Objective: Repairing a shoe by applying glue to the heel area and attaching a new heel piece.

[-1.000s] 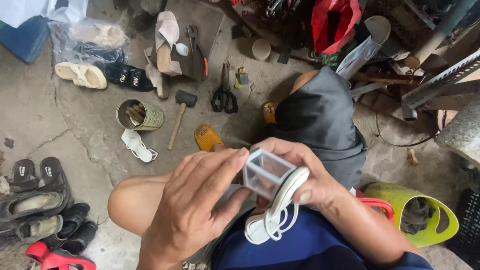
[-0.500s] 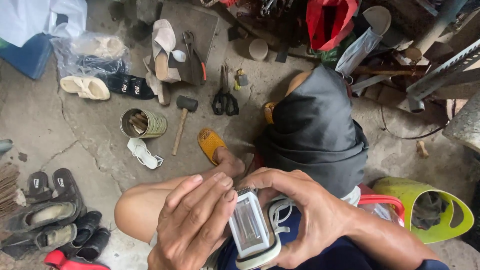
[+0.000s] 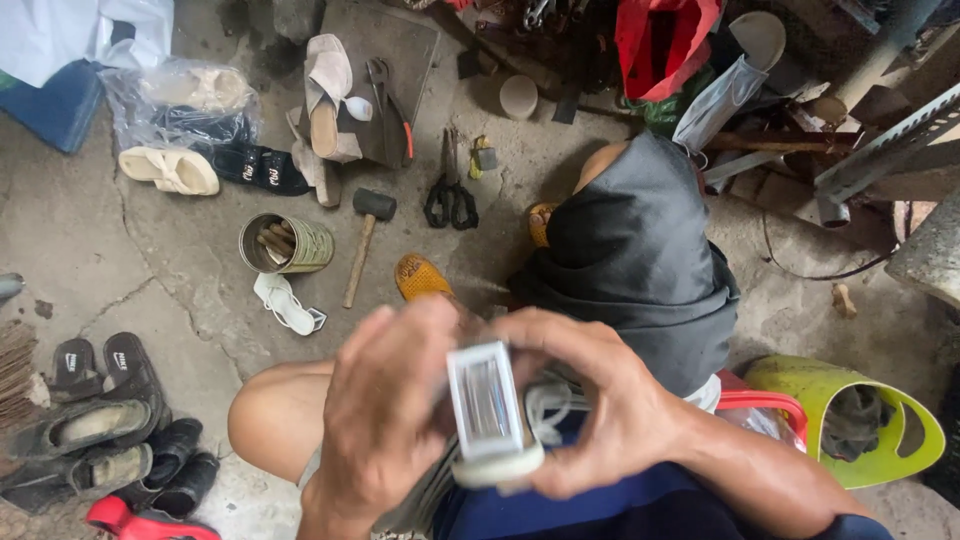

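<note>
Both my hands hold a white sandal with a clear block heel (image 3: 490, 415) above my lap; the picture of it is blurred. My left hand (image 3: 385, 410) grips its left side, fingers curled over the top. My right hand (image 3: 600, 400) clasps the right side, thumb and fingers around the heel and white straps. The sole faces up toward me, heel end uppermost.
On the concrete floor lie a hammer (image 3: 362, 240), black scissors (image 3: 450, 200), a tin can (image 3: 285, 243) with tools, a white strap piece (image 3: 285, 303), and several sandals at left (image 3: 100, 400). A green basket (image 3: 850, 420) sits at right, a red bag (image 3: 660, 40) at the back.
The sandal has turned in my hands, from the clear heel pointing sideways to the sole facing up, and both hands have dropped lower over my lap.
</note>
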